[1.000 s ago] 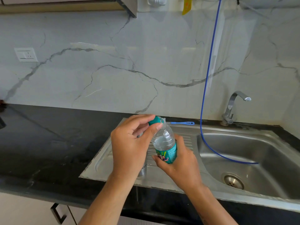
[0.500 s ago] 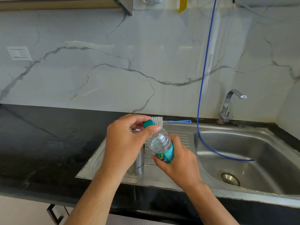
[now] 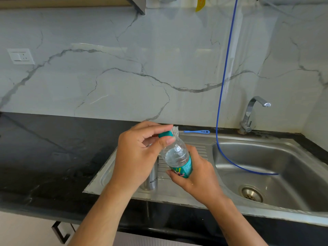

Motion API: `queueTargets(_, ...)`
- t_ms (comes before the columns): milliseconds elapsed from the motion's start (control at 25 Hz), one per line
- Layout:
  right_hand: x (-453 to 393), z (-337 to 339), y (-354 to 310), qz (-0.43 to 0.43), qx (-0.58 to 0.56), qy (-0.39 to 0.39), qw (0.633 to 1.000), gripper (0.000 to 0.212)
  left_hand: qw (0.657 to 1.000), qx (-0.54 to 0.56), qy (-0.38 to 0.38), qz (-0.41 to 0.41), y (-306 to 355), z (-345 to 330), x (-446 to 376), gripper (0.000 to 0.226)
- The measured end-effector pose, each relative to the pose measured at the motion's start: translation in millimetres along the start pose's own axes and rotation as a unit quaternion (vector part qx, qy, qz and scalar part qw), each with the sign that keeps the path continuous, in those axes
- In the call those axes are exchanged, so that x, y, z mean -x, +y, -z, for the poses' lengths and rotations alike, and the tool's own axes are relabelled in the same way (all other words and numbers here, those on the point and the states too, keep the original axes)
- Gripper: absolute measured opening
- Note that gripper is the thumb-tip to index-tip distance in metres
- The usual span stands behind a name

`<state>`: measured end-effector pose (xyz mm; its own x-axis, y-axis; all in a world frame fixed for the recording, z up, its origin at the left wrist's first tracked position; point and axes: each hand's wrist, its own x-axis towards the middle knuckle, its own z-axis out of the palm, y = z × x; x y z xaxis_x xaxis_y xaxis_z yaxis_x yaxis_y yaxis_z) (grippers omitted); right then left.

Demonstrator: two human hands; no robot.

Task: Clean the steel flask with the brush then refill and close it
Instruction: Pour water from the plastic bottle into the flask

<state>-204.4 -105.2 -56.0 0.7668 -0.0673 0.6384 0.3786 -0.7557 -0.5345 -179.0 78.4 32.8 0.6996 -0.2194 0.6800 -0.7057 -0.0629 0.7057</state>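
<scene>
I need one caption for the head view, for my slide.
Left hand pinches the cap of a water bottle held by the right hand.

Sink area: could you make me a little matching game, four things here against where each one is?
Things:
1. plastic bottle
2. steel flask
3. brush
4. blue hose

Places:
A. lying along the back edge of the sink
B. hanging down the wall into the basin
C. standing on the drainboard behind the left hand
D. held in the right hand

Pairs: 1-D, 2-C, 3-A, 4-B
</scene>
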Motion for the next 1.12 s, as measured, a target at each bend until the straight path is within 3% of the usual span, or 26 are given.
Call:
queueTargets(120, -2, 8, 3, 0.007, -0.107, -0.068, 0.992, 0.064, 0.995, 0.023, -0.088, -0.027, 3, 8, -3, 0.029)
queueTargets(200, -1, 10, 2, 0.003, -0.104, -0.058, 0.993, 0.062, 0.995, 0.016, -0.101, -0.008, 5, 9, -4, 0.032)
queueTargets(360, -2, 5, -7, 0.012, 0.071, 0.047, 0.996, 0.065, 0.996, -0.043, 0.059, 0.049, 7, 0, -3, 0.032)
queueTargets(520, -5, 4, -14, 0.047, 0.134, 0.097, 0.985, 0.068, 0.993, -0.029, 0.097, 0.066, 5, 1, -3, 0.018)
queueTargets(760, -10, 15, -23, 0.029, -0.065, -0.017, 0.997, 0.060, 0.996, -0.037, 0.080, -0.027, 14, 10, 1, 0.014)
queueTargets(1000, -25, 0, -41, 0.011, -0.168, -0.048, 0.985, 0.069, 0.998, 0.046, -0.015, 0.046, 2, 24, 6, 0.057)
queueTargets(1120, -27, -3, -44, 0.058, -0.203, -0.105, 0.972, 0.078, 0.998, 0.059, 0.009, 0.026, 1, 39, 12, 0.053)
